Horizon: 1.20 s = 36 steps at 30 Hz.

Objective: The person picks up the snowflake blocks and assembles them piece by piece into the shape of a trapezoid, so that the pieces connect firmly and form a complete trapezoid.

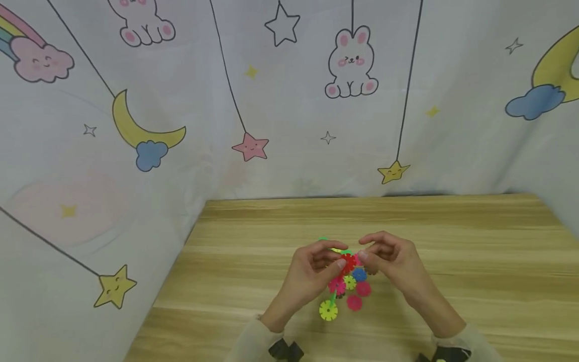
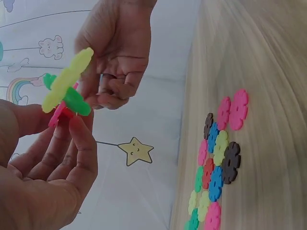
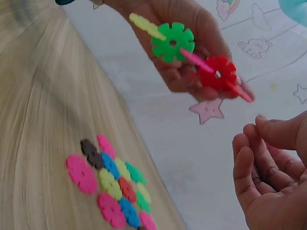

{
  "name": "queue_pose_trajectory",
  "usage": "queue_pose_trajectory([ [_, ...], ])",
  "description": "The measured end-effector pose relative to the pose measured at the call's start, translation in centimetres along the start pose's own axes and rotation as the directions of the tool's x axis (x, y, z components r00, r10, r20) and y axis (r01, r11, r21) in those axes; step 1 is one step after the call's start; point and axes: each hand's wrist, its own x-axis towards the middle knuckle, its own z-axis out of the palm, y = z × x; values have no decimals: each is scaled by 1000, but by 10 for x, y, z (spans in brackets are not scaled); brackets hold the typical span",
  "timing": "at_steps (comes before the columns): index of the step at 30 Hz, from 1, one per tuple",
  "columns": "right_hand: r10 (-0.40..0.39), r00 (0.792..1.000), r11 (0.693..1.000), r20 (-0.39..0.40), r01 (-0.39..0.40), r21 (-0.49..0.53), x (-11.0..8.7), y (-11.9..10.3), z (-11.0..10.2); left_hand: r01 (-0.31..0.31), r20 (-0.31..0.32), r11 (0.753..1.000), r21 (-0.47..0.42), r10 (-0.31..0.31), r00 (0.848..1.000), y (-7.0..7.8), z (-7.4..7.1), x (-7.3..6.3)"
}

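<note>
My left hand [image 1: 312, 264] pinches a chain of interlocking plastic flower discs between thumb and fingers. In the right wrist view the chain runs from a yellow disc [image 3: 146, 26] through a green disc [image 3: 162, 49] and a pink disc [image 3: 195, 59] to a red disc [image 3: 211, 80]. Another reddish-pink disc [image 3: 241, 92] sticks out from the red one's far edge. My right hand [image 3: 276, 163] is close beside the chain's end, apart from it. Its fingers are loosely bent, thumb near the index fingertip, with nothing between them.
Several loose flower discs lie in a cluster on the wooden table [image 1: 226, 281] below my hands. Among them are a blue disc [image 2: 215, 188], a dark brown disc [image 2: 232, 165] and a pink disc [image 2: 239, 112]. A printed white curtain [image 1: 294, 110] stands behind the table.
</note>
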Motion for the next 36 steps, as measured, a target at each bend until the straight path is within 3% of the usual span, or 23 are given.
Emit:
queue_pose_trajectory([
  [5,64,997,992,-42,-68,-108,13,29,-15,10,-10,999,40,-10,1000,2,-4,0],
  [9,118,993,974,10,-114,-198,19,55,-24,35,-9,999,33,-35,999,2,-5,-2],
  [13,96,994,951,52,-76,-299,19,70,-27,47,0,999,16,-47,999,0,-5,-2],
  [19,27,998,867,53,4,-499,18,76,-23,29,-3,1000,-8,-29,1000,0,-4,-1],
  [22,8,998,843,55,22,-537,19,76,-21,39,1,999,-20,-39,999,-1,-4,0],
  [29,11,998,858,62,23,-514,19,74,-20,65,15,994,-82,-64,998,-1,-3,2],
  [36,23,998,934,62,0,-358,17,73,-25,123,50,981,-150,-116,992,-2,-5,2],
])
